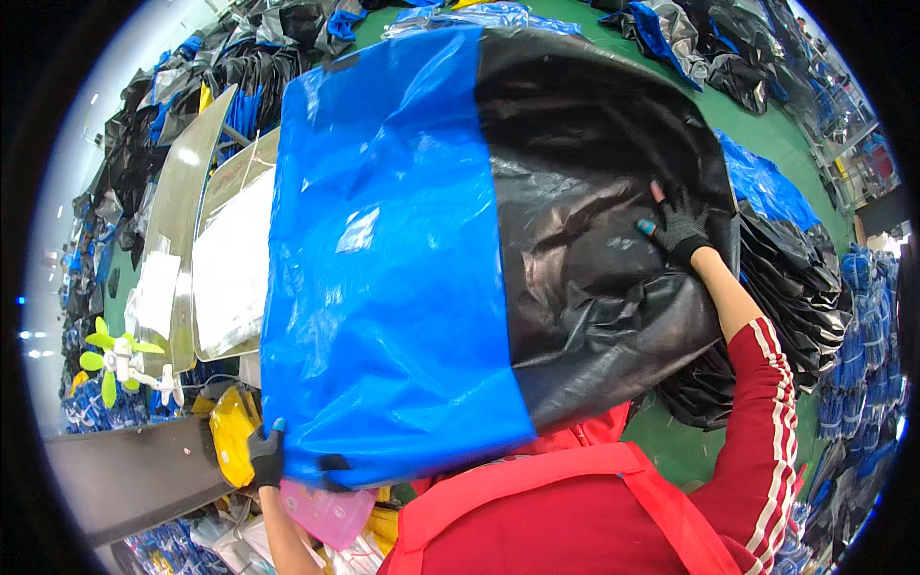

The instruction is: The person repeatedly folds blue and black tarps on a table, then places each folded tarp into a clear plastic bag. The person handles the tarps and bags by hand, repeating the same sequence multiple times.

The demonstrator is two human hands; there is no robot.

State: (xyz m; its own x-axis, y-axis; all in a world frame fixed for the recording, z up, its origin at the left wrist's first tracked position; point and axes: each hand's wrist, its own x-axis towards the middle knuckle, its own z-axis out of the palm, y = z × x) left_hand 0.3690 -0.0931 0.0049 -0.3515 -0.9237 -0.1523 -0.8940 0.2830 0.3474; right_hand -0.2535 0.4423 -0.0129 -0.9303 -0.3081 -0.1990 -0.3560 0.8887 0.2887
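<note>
A large glossy plastic sheet or bag (pixel 383 240), blue on its left part and black and wrinkled on its right, spreads in front of me and covers most of the work surface. My left hand (pixel 266 458), in a dark glove with bare fingertips, grips its near left corner, and part of that hand is hidden by the blue material. On the black part, toward the right edge, my right hand (pixel 682 225) lies flat with its fingers spread. It wears the same kind of dark glove.
Clear upright panels (pixel 182 220) with white paper stand left. Below them are a small green-bladed fan (pixel 117 356), a yellow piece (pixel 233 436) and a grey table edge (pixel 134 474). Folded black sheets (pixel 791 287) pile up right, beside bundled blue pieces (pixel 858 335). The floor (pixel 628 77) is green.
</note>
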